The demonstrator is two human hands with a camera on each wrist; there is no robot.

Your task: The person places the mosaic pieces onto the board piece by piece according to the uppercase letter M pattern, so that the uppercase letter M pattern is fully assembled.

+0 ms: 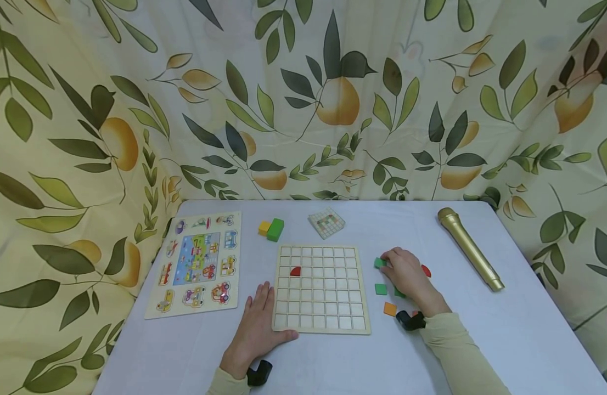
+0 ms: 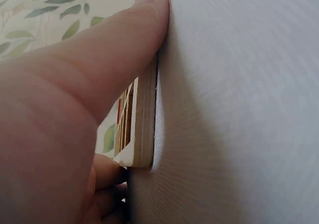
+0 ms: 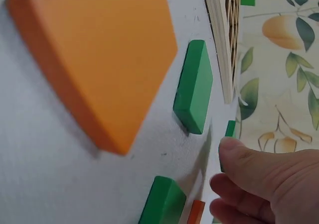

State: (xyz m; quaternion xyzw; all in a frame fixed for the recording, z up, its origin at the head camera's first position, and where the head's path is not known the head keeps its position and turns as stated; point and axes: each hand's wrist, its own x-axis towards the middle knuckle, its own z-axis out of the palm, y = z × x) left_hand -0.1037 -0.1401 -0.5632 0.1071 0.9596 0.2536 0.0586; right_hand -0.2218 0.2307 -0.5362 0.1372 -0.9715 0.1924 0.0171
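Note:
A wooden grid board (image 1: 320, 332) lies mid-table, with a red quarter-round piece (image 1: 296, 271) in one of its upper left cells. My left hand (image 1: 256, 323) rests at the board's near left corner, thumb along the front edge and fingers by the left side. Right of the board, my right hand (image 1: 404, 274) pinches a green square tile (image 1: 380, 263) between thumb and fingers. Near that hand lie another green tile (image 1: 380, 289), an orange tile (image 1: 389, 309) and a red piece (image 1: 426, 271). Part of a further green tile (image 3: 163, 204) shows beneath the hand.
A picture puzzle board (image 1: 192, 266) lies at the left. Behind the grid board are yellow (image 1: 264, 227) and green (image 1: 275, 230) blocks and a small grid pattern card (image 1: 326, 223). A gold microphone (image 1: 470, 249) lies at the right. A patterned curtain (image 1: 303, 109) hangs behind the table.

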